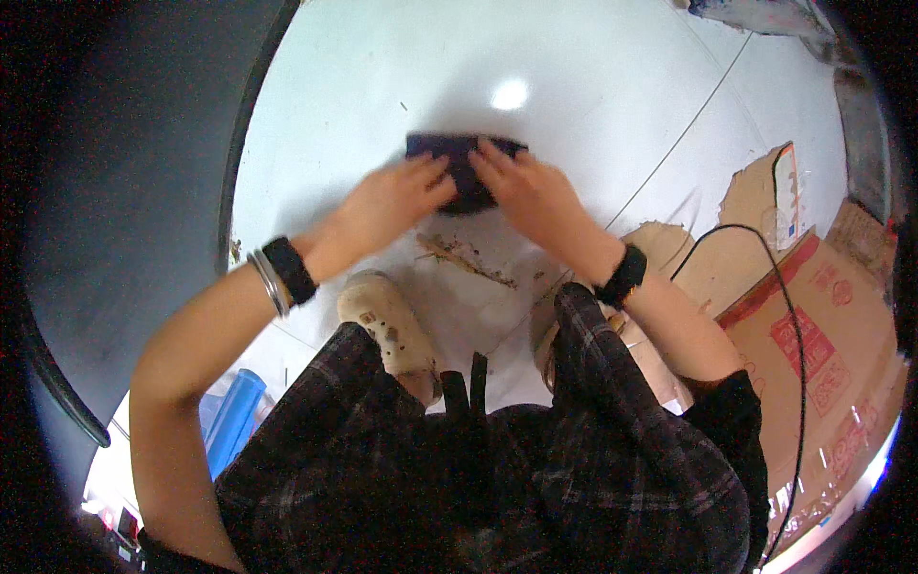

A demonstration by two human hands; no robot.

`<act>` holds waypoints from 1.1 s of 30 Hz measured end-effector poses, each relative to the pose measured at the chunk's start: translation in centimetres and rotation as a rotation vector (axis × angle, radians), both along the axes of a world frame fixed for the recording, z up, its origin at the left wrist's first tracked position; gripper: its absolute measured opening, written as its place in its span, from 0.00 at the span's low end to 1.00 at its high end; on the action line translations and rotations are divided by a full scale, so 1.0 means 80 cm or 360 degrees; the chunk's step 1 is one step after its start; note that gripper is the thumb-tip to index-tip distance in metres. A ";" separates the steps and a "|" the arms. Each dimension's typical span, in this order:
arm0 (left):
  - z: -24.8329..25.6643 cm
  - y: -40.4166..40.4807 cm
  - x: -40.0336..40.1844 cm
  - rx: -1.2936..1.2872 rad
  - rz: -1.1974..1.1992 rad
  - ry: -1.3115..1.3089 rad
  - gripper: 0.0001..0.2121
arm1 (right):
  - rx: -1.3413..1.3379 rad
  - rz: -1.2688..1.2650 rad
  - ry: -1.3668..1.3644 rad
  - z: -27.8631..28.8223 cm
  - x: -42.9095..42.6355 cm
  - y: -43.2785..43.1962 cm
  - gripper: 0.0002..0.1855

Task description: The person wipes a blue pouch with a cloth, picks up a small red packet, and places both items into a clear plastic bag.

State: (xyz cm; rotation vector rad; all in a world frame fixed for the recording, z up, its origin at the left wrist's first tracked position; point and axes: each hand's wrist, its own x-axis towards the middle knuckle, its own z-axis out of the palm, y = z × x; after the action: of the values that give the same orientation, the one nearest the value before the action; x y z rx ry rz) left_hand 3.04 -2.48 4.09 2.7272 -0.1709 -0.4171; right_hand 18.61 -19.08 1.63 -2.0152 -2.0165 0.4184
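Note:
A dark, flat piece, apparently cloth, (470, 197) lies on or just over the pale floor in front of me. My left hand (412, 188) rests on its left part with the fingers somewhat spread. On its right part are the fingers of my right hand (527, 188). Both hands are slightly blurred, and whether they pinch the piece cannot be told. Below it on the floor is a patch of brown debris (466, 262), between my hands and my light clog (387, 323).
A large dark panel with a black edge (244, 136) stands at the left. Cardboard boxes (839, 344) and torn cardboard (749, 194) lie at the right, crossed by a black cable (797, 337). A blue object (235, 420) is at the lower left.

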 end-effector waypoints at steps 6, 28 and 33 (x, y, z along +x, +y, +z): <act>0.000 0.021 0.016 -0.0069 0.0136 0.0009 0.14 | 0.0026 0.0005 -0.0014 -0.004 0.014 0.016 0.21; 0.045 0.083 0.018 0.0078 0.0409 -0.0203 0.17 | 0.0387 0.0099 0.0175 0.022 0.049 0.108 0.11; 0.009 0.117 -0.002 0.0131 0.0585 -0.0124 0.21 | 0.0271 0.0149 -0.0092 -0.005 0.024 0.156 0.13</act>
State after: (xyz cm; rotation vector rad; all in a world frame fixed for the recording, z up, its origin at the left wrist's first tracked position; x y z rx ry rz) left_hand 2.90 6.86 4.84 2.7736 0.3299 -0.2163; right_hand 20.52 -6.57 1.21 -1.8576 -2.1094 0.2010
